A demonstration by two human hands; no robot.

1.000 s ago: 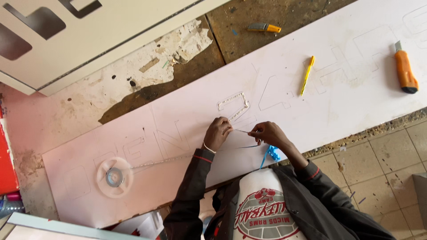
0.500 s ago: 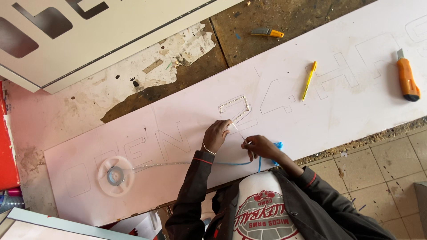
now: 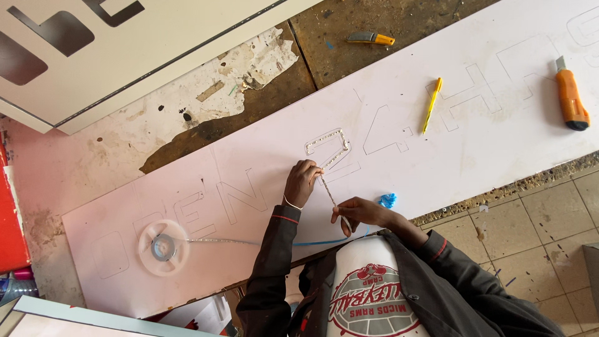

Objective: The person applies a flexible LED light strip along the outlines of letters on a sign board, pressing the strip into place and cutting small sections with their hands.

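Head view. A white board (image 3: 474, 143) lies across a worn, stained desk (image 3: 249, 106), with outlines of characters scored into its surface. The left hand (image 3: 302, 182) presses fingertips onto a thin light strip (image 3: 331, 193) where it enters a grooved outline near the board's middle. The right hand (image 3: 360, 212) pinches the strip's free length near the board's near edge. The strip runs on to a flat white reel (image 3: 163, 248) toward the left end. It looks light, limp and kink-prone, best held close to the groove. An orange cutter (image 3: 571, 100) and a yellow pen (image 3: 430, 105) lie on the right half.
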